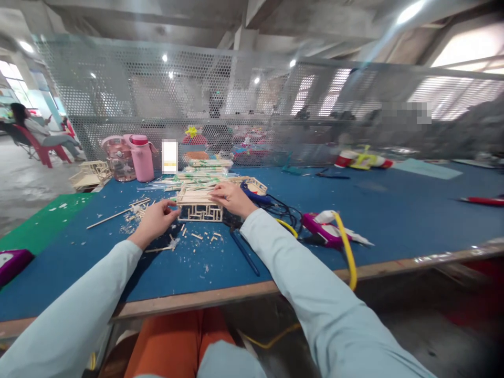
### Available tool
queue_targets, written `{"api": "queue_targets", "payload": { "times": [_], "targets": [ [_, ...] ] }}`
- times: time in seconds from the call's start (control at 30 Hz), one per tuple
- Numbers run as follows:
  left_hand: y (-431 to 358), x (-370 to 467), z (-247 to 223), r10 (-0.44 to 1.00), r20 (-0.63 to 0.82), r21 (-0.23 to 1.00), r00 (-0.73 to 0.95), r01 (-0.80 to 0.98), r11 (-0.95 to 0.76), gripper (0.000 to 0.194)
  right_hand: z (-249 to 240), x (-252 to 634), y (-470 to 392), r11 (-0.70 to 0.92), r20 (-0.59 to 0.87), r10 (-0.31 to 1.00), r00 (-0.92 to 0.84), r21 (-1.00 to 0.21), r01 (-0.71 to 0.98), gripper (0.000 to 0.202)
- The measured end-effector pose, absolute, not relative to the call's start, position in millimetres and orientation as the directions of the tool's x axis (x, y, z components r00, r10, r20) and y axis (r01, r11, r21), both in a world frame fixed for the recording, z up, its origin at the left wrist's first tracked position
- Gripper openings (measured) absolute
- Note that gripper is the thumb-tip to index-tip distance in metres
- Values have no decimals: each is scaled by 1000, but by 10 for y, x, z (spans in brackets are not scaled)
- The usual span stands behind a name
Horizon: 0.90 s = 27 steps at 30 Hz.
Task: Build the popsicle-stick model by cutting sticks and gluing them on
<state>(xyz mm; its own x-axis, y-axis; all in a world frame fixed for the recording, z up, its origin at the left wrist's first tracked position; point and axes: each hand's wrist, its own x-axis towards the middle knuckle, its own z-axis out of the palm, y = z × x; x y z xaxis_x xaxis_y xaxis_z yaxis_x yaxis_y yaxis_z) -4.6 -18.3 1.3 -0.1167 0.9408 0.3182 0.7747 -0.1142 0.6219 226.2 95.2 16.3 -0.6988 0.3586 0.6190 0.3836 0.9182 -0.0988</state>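
Note:
A small model built of thin wooden sticks (200,211) stands upright on the blue table, its front a lattice of short pieces. My left hand (155,223) grips its left end between thumb and fingers. Over its top right part, my right hand (233,198) is closed, fingertips pinched at the upper edge; whether a loose stick is also between them cannot be made out. Just right of the model lie pliers with dark blue handles (244,253), partly under my right forearm. Cut stick bits (197,236) are scattered in front of it.
Bundled wooden sticks (205,173) lie behind the model. A pink bottle (142,159) stands back left, near another stick-built piece (91,175). To the right are a purple tool with a white tip (323,230) and a yellow cable (348,254). A perforated metal screen (157,94) rises behind.

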Motion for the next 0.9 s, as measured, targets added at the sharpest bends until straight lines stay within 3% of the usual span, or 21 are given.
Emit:
{"api": "queue_targets", "payload": {
  "times": [0.23,0.33,0.4,0.47,0.57,0.63,0.9],
  "targets": [
    [-146,-89,-57,926,334,707,-178,697,-121,30,115,2133,960,923,633,354,-688,-118,366,22],
    [-132,-91,-72,927,322,723,-191,682,-111,29,213,2138,782,898,709,370,-601,-108,426,37],
    [-136,-85,-69,930,313,735,-192,669,-109,31,298,2121,604,876,738,396,-547,-125,466,32],
    [-150,-72,-54,935,306,735,-181,668,-112,33,346,2057,418,878,634,439,-637,-151,455,17],
    [-178,-45,-22,936,302,729,-180,677,-105,32,304,1885,218,883,284,468,-837,-183,432,11],
    [-188,-31,-8,931,309,735,-196,670,-103,30,230,1770,167,874,136,476,-869,-186,449,4],
    [-183,-16,-2,872,396,773,-287,617,-148,21,239,1720,177,852,58,494,-867,-232,470,12]
  ]
}}
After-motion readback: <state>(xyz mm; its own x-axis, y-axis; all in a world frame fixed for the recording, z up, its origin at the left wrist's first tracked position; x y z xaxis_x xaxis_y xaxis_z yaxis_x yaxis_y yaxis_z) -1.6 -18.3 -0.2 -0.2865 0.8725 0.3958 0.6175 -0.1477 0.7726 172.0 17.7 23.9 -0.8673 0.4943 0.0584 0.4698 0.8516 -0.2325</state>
